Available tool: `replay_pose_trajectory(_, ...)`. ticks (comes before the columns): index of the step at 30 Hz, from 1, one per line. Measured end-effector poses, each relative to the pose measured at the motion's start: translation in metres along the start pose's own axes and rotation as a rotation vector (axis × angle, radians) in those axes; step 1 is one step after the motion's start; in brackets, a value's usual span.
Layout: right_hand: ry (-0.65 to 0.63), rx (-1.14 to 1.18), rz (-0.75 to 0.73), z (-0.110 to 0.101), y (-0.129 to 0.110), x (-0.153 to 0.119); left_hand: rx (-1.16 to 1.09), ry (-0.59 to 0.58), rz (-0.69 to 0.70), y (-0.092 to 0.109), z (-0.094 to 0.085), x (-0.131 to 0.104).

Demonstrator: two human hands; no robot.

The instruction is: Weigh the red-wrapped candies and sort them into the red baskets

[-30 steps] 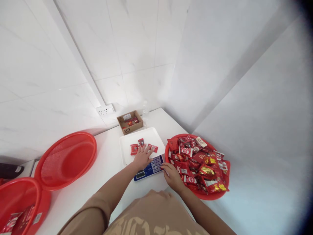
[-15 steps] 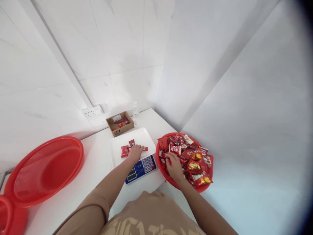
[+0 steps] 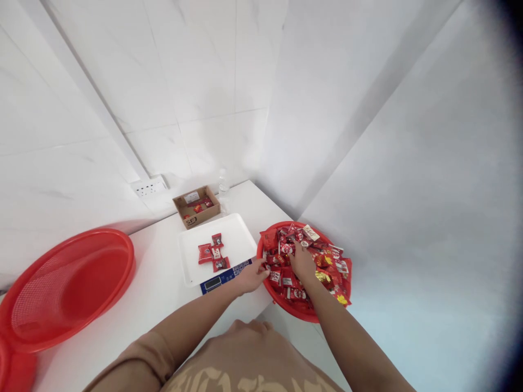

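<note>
A red basket (image 3: pixel 286 306) at the right is heaped with small red wrapped snacks (image 3: pixel 297 294), a few with gold parts. My right hand (image 3: pixel 303 263) reaches into the heap, thumb and forefinger apart, beside a red-and-white packet (image 3: pixel 287 249). At the basket's left rim is my left hand (image 3: pixel 251 276), its fingers drawn together by the packets; whatever is between them is too small to make out. Several red wrapped candies (image 3: pixel 221 264) lie grouped on the white tray (image 3: pixel 241 239) of a weighing scale. My left hand and forearm partly cover the scale's blue keypad panel (image 3: pixel 216 283).
A cardboard box (image 3: pixel 196 219) with some red packets stands behind the tray, next to a clear bottle (image 3: pixel 223 182). A large red basket (image 3: pixel 77 283) is at the left of the white table (image 3: pixel 157 267). A socket strip (image 3: pixel 149 187) is on the tiled wall.
My left hand has moved right, from the candies on the tray to the basket's rim. A light-coloured candy and others now show there. My right hand has shifted farther into the heap.
</note>
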State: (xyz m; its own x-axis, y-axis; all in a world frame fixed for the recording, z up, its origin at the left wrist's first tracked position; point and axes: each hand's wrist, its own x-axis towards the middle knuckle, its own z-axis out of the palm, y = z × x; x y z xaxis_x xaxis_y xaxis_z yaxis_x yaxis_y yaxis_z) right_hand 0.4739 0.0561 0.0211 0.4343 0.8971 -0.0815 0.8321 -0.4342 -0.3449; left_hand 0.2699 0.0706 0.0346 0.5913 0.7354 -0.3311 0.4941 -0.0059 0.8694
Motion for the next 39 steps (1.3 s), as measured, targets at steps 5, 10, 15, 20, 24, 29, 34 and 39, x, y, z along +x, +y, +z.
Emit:
replay_pose_trajectory(5,0.061,0.171,0.081,-0.008,-0.003,-0.001,-0.128,0.003,-0.114,-0.02,-0.016,-0.041)
replay_pose_trajectory(10,0.142,0.231,0.061,-0.021,0.0,-0.009,-0.278,0.175,-0.25,-0.05,-0.041,-0.094)
replay_pose_trajectory(15,0.053,0.282,0.057,-0.015,0.016,-0.012,-0.355,0.327,-0.427,-0.071,-0.062,-0.134)
replay_pose_trajectory(20,-0.191,0.132,-0.077,0.001,0.026,-0.023,-0.343,0.326,-0.463,-0.074,-0.059,-0.144)
replay_pose_trajectory(24,-0.225,-0.081,-0.038,0.01,0.024,-0.039,-0.312,0.276,-0.413,-0.072,-0.051,-0.141)
replay_pose_trajectory(29,-0.28,-0.158,-0.053,0.01,0.018,-0.047,-0.274,0.229,-0.396,-0.072,-0.047,-0.137)
replay_pose_trajectory(34,-0.295,-0.191,-0.049,0.0,0.013,-0.046,-0.245,0.211,-0.379,-0.072,-0.046,-0.137)
replay_pose_trajectory(39,-0.221,-0.05,-0.051,-0.024,0.011,-0.04,-0.22,0.206,-0.37,-0.078,-0.045,-0.138)
